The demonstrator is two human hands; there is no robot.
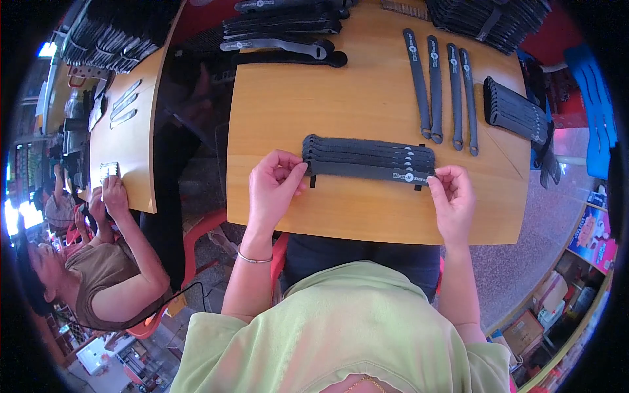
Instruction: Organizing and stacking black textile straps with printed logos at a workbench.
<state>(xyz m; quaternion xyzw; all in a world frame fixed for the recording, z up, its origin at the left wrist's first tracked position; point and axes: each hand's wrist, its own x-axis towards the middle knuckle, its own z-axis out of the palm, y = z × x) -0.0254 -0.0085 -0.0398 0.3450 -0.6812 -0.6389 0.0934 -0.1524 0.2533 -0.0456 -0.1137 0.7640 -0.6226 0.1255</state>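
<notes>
A row of dark grey fabric straps [367,149] lies overlapped in steps on the wooden table in front of me. The nearest strap [367,171] has pale print near its right end. My left hand [272,190] pinches that strap's left end between thumb and fingers. At the opposite end, my right hand [453,203] grips the strap's right corner the same way. Two short black pieces [418,187] stick out from under the row, one near each end. Several single grey straps [434,88] lie side by side farther back on the right.
Piled straps [282,27] cover the table's far left, and a large bundle [488,25] sits far right. A smaller banded bundle [514,111] rests at the right edge. Leftward, a co-worker's hands [113,196] work at another table [134,157]. Boxes [524,333] stand lower right.
</notes>
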